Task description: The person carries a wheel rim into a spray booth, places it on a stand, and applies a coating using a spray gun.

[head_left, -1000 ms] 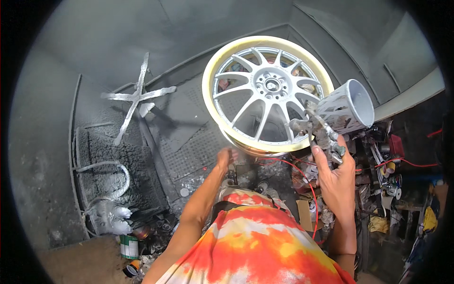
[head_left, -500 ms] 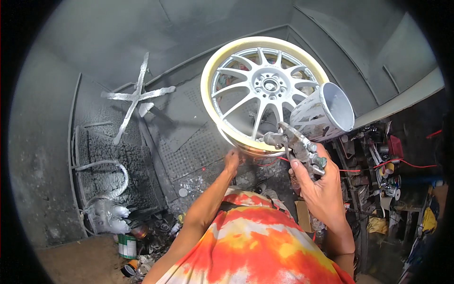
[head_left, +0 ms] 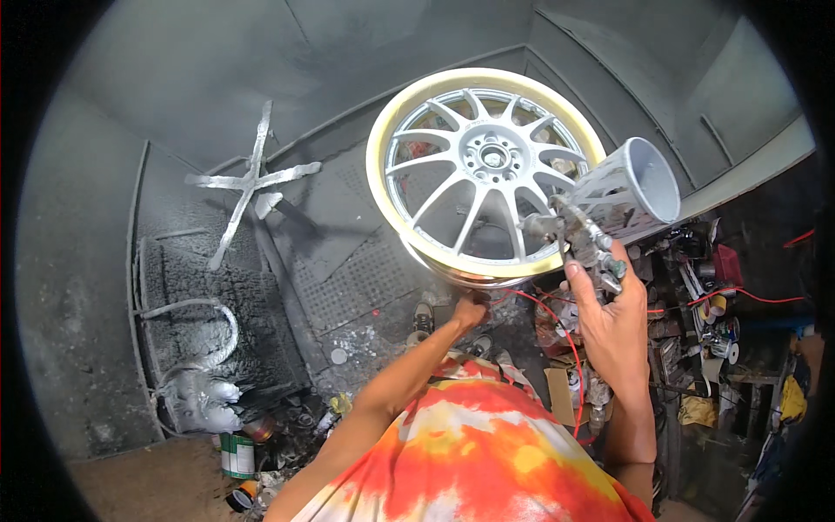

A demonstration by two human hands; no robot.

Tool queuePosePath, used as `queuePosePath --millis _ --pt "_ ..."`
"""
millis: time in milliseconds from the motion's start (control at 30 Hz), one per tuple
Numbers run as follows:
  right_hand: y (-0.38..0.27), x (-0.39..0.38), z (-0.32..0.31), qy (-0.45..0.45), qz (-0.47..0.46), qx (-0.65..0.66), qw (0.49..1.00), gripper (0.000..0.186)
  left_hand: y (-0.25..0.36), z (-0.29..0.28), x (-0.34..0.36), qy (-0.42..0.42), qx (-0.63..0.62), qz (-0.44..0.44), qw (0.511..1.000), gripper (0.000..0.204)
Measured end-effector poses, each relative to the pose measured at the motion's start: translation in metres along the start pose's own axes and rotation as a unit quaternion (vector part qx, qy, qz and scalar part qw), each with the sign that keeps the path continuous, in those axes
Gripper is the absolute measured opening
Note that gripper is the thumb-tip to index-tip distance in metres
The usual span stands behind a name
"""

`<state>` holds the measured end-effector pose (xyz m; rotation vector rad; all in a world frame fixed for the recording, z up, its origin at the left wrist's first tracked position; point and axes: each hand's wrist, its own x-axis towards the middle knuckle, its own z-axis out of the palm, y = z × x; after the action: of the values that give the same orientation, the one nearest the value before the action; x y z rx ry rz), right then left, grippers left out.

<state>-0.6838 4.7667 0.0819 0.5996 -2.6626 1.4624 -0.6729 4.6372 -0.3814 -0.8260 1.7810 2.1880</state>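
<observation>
The fingers of the right hand point(head_left: 613, 317) are wrapped around a paint-crusted spray gun point(head_left: 590, 244), its nozzle pointing left over the lower right spokes of a wheel. A large, grey-smeared cup point(head_left: 606, 193) sits tilted on the gun. The left hand point(head_left: 472, 309) is just below the wheel's near edge; its fingertips are too obscured to tell whether they grip or touch anything. The silver wheel point(head_left: 495, 158) lies face up ahead of the person, its outer lip covered in pale yellow point(head_left: 377, 161). A red hose point(head_left: 570, 329) runs below the right hand, and farther left stands a paint-coated cross-shaped frame point(head_left: 249, 182).
</observation>
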Motion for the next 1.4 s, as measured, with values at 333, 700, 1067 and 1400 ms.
queuePosePath --millis 333,700,1067,1400 --pt "-0.027 -0.019 0.006 -0.157 0.111 0.068 0.979 0.029 -0.074 -0.082 0.005 -0.093 0.064 -0.067 0.991 0.014" --pt "-0.008 -0.005 -0.001 -0.024 0.073 0.009 0.997 0.028 -0.019 -0.100 0.006 0.002 -0.005 -0.039 0.999 0.027" --pt "-0.015 0.009 0.026 -0.043 0.033 0.050 0.997 0.022 0.042 -0.152 0.048 0.163 -0.176 -0.013 0.971 0.036" --pt "-0.023 -0.006 0.011 -0.092 0.099 0.087 0.987 0.019 0.029 -0.122 0.019 0.095 -0.164 -0.055 0.980 0.021"
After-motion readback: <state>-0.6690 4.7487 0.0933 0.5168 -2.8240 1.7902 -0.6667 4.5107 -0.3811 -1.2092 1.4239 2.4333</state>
